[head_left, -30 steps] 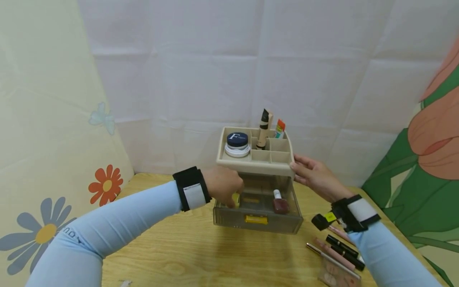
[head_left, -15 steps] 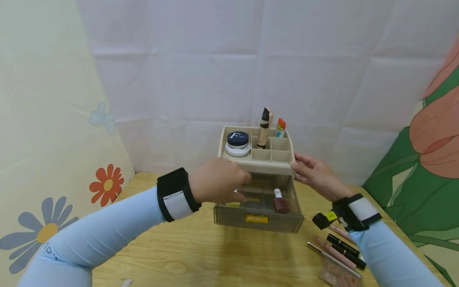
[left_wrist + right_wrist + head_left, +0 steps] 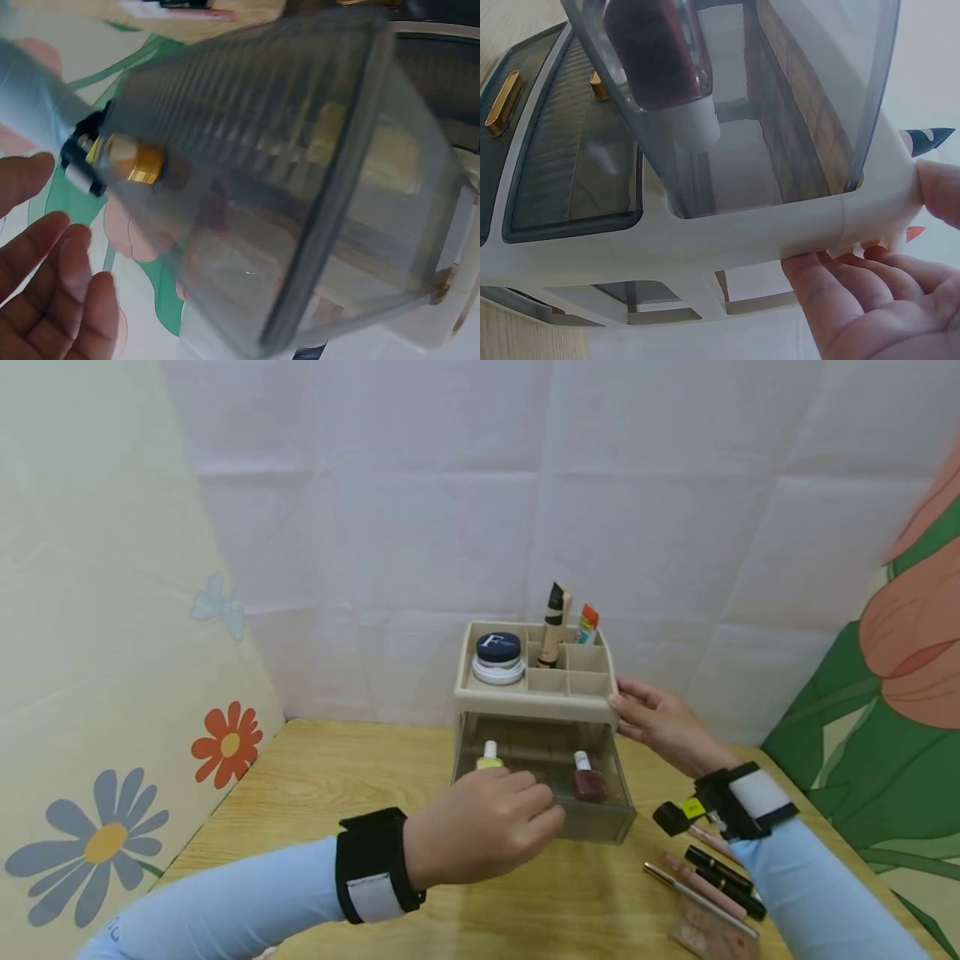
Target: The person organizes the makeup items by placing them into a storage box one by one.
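A cream makeup organizer [image 3: 532,702] stands on the table with its top clear drawer [image 3: 596,822] pulled out. Inside the drawer are a yellow nail polish bottle [image 3: 490,755] at the left and a dark red nail polish bottle [image 3: 588,783] at the right. My left hand [image 3: 487,827] is just in front of the drawer, holding nothing. In the left wrist view its fingers bend loosely, a short way from the gold drawer handle [image 3: 136,160]. My right hand [image 3: 667,727] grips the organizer's upper right corner, thumb and fingers on its edge.
Round cases [image 3: 498,658], a concealer tube [image 3: 551,635] and an orange-capped tube [image 3: 587,623] sit in the organizer's top. At the table's right lie black tubes [image 3: 723,881], pink and silver sticks and a palette [image 3: 708,927]. Two lower drawers [image 3: 592,142] are shut.
My left hand has let go of the yellow nail polish in the drawer, lifted out and come down in front of the drawer. The right hand keeps its place on the organizer.
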Motion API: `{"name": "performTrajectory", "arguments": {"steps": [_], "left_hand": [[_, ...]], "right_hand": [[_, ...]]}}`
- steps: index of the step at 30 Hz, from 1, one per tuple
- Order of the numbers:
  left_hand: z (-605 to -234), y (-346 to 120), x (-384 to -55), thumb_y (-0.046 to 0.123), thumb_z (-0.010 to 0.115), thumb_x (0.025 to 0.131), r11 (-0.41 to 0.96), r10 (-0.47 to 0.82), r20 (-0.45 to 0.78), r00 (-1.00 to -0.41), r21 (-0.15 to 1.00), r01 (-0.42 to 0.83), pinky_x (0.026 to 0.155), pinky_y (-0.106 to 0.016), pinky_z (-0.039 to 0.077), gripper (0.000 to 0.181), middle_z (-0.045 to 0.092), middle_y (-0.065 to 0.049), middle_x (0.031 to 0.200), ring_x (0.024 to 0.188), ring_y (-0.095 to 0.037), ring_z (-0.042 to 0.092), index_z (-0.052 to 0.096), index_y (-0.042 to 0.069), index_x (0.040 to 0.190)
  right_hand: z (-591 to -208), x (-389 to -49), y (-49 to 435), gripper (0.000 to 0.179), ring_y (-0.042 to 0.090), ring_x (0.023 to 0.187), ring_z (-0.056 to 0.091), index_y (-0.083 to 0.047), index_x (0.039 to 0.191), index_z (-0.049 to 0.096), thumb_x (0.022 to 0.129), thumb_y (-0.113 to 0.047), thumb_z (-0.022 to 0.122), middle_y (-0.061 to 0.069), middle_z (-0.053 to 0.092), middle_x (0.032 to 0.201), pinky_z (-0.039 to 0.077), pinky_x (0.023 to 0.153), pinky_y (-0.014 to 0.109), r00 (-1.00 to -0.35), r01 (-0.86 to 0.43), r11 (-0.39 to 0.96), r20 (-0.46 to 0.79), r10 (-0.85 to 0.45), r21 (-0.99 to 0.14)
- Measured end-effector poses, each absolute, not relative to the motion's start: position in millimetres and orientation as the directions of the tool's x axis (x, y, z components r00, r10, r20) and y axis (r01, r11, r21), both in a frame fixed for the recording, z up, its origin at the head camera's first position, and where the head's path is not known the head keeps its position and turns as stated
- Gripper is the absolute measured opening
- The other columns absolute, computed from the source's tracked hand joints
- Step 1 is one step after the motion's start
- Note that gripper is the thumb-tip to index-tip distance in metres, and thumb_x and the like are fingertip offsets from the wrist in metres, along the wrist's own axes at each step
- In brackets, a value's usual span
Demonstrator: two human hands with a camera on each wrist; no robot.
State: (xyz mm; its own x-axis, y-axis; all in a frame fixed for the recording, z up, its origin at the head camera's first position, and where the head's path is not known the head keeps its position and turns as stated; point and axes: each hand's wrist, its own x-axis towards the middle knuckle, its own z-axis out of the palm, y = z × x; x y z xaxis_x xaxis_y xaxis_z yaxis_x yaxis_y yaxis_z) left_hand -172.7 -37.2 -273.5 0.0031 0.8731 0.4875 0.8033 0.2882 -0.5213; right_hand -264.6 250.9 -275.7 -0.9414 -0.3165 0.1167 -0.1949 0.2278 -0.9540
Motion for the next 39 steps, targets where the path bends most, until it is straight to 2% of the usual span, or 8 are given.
{"name": "performTrajectory", "arguments": {"steps": [6, 8, 16, 27, 32, 39], "left_hand": [[-296.4, -31.9, -178.6, 0.013, 0.054, 0.097, 0.286, 0.862, 0.479, 0.165, -0.728, 0.623, 0.056, -0.018, 0.042, 0.02, 0.065, 0.005, 0.083, 0.069, -0.005, 0.056, 0.072, 0.015, 0.089], [-300.5, -31.2, -179.8, 0.012, 0.054, 0.096, 0.287, 0.862, 0.475, 0.176, -0.744, 0.604, 0.055, -0.018, 0.042, 0.02, 0.064, 0.005, 0.082, 0.069, -0.006, 0.056, 0.073, 0.015, 0.089], [-308.1, -30.1, -182.7, 0.013, 0.056, 0.095, 0.297, 0.874, 0.463, 0.148, -0.751, 0.59, 0.053, -0.018, 0.042, 0.019, 0.064, 0.004, 0.082, 0.069, -0.006, 0.057, 0.075, 0.015, 0.091], [-303.3, -27.8, -190.0, 0.011, 0.055, 0.094, 0.325, 0.851, 0.5, 0.161, -0.741, 0.588, 0.055, -0.018, 0.044, 0.02, 0.063, 0.004, 0.079, 0.066, -0.006, 0.056, 0.074, 0.013, 0.088], [-301.7, -27.8, -196.2, 0.013, 0.058, 0.094, 0.34, 0.853, 0.508, 0.123, -0.719, 0.606, 0.057, -0.018, 0.045, 0.017, 0.065, 0.003, 0.082, 0.069, -0.007, 0.058, 0.074, 0.013, 0.089], [-300.7, -23.2, -210.6, 0.012, 0.059, 0.095, 0.375, 0.862, 0.505, 0.052, -0.702, 0.606, 0.063, -0.022, 0.05, 0.016, 0.068, 0.002, 0.087, 0.075, -0.01, 0.062, 0.075, 0.014, 0.094]], "right_hand": [[-275.1, -264.5, 251.2, 0.071, 0.042, 0.137, 0.027, 0.0, 0.154, 0.009, 0.103, -0.034, 0.045, 0.028, 0.019, 0.154, 0.036, 0.102, 0.038, -0.939, -0.203, 0.219, 0.126, -0.321, -0.954], [-275.5, -264.3, 251.3, 0.071, 0.041, 0.137, 0.027, -0.001, 0.154, 0.009, 0.103, -0.034, 0.045, 0.027, 0.018, 0.155, 0.036, 0.101, 0.038, -0.939, -0.199, 0.216, 0.124, -0.32, -0.956], [-278.2, -264.9, 252.2, 0.071, 0.042, 0.137, 0.027, -0.001, 0.155, 0.009, 0.103, -0.035, 0.045, 0.026, 0.019, 0.155, 0.035, 0.102, 0.041, -0.944, -0.185, 0.224, 0.11, -0.311, -0.957], [-275.6, -264.6, 252.2, 0.071, 0.041, 0.138, 0.027, -0.003, 0.155, 0.009, 0.103, -0.035, 0.045, 0.024, 0.018, 0.156, 0.033, 0.103, 0.044, -0.944, -0.183, 0.229, 0.106, -0.312, -0.956], [-276.0, -263.8, 252.2, 0.071, 0.041, 0.138, 0.027, -0.003, 0.155, 0.01, 0.103, -0.035, 0.045, 0.025, 0.018, 0.156, 0.033, 0.104, 0.045, -0.942, -0.186, 0.229, 0.107, -0.317, -0.955], [-276.8, -264.6, 251.8, 0.07, 0.04, 0.137, 0.028, -0.002, 0.155, 0.01, 0.103, -0.034, 0.045, 0.024, 0.02, 0.155, 0.035, 0.102, 0.041, -0.942, -0.195, 0.218, 0.12, -0.314, -0.956]]}}
